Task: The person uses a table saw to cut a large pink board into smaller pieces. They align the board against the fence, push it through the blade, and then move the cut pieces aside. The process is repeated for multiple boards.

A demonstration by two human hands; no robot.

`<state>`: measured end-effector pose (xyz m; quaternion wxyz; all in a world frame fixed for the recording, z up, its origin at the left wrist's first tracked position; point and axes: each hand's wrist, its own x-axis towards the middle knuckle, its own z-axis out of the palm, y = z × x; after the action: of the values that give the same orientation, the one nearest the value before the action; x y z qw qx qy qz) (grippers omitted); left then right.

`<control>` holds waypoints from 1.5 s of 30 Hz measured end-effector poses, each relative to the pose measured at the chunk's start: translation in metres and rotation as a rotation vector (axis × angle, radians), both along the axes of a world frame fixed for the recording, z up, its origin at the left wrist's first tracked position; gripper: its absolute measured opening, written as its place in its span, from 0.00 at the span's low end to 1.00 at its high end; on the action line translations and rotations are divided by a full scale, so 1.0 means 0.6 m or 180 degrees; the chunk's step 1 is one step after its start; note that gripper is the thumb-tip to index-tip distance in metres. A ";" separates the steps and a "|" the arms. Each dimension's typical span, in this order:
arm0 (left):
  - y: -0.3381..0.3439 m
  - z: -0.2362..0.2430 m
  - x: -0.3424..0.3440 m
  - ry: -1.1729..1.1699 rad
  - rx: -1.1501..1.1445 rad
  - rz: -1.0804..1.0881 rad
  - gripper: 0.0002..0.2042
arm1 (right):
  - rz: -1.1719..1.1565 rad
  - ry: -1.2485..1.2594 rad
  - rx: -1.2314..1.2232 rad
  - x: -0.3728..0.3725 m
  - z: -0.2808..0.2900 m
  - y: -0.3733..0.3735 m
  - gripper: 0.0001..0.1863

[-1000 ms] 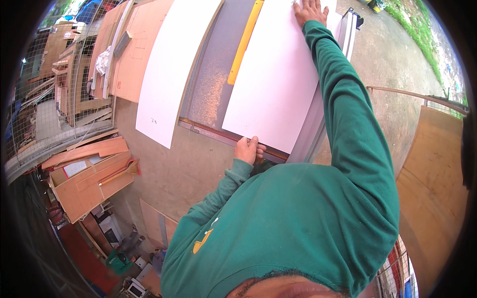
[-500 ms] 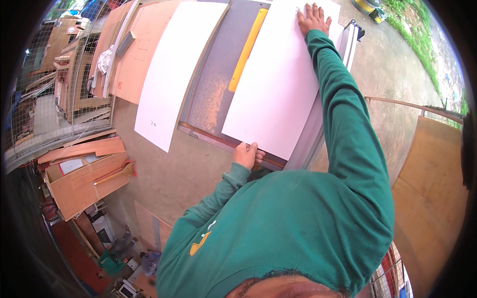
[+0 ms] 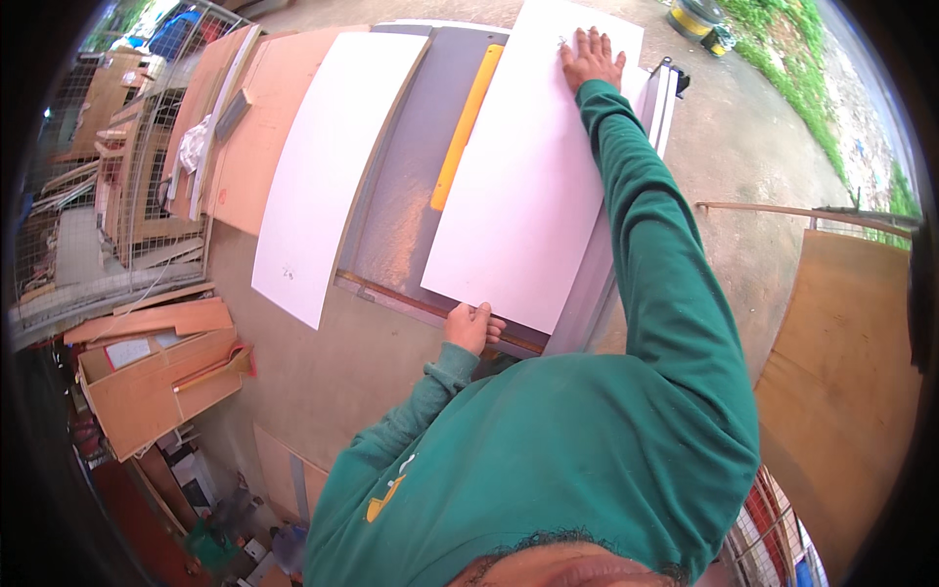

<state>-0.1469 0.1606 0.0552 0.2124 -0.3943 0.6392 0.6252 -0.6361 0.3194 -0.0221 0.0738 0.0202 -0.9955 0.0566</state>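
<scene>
A long white board (image 3: 528,186) lies on a grey machine table with a yellow bar (image 3: 468,127) along its left side. My right hand (image 3: 593,61) rests flat on the far end of this board, fingers spread, arm stretched out. At the near edge is my left hand (image 3: 469,328), its thumb against the board's edge and its fingers loosely curled just below. A second white panel (image 3: 328,166) lies to the left, bowed in the fisheye picture. Sawdust (image 3: 399,245) is scattered on the grey table (image 3: 416,117) between the two.
A metal rail (image 3: 658,108) stands along the board's right side. Wooden panels (image 3: 269,117) and a wire mesh fence (image 3: 117,235) are at the left. Offcuts (image 3: 161,377) lie on the floor lower left. A large brown sheet (image 3: 846,382) stands at the right, and black-and-yellow buckets (image 3: 694,18) at the far right.
The whole scene has shifted slightly down and left in the picture as the view moved. Both hands keep their places on the board, and its position on the table looks about the same.
</scene>
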 end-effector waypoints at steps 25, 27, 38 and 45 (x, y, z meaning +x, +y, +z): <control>-0.002 -0.036 -0.005 0.0304 -0.0238 -0.0060 0.15 | 0.0018 -0.0016 -0.0394 0.012 0.060 -0.002 0.34; 0.000 -0.023 -0.010 0.0257 -0.0263 -0.0089 0.15 | 0.0011 -0.0060 -0.0411 0.008 0.058 -0.002 0.34; 0.001 -0.004 -0.023 0.0136 -0.0229 -0.0108 0.16 | -0.0055 -0.0153 -0.0362 -0.012 0.045 0.004 0.36; 0.004 -0.003 -0.025 0.0140 -0.0254 -0.0072 0.15 | -0.0036 -0.0136 -0.0396 -0.008 0.058 -0.002 0.36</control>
<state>-0.1617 0.1633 0.0537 0.1895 -0.3814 0.6725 0.6052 -0.6409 0.3182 0.0125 0.0539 0.0086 -0.9915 0.1183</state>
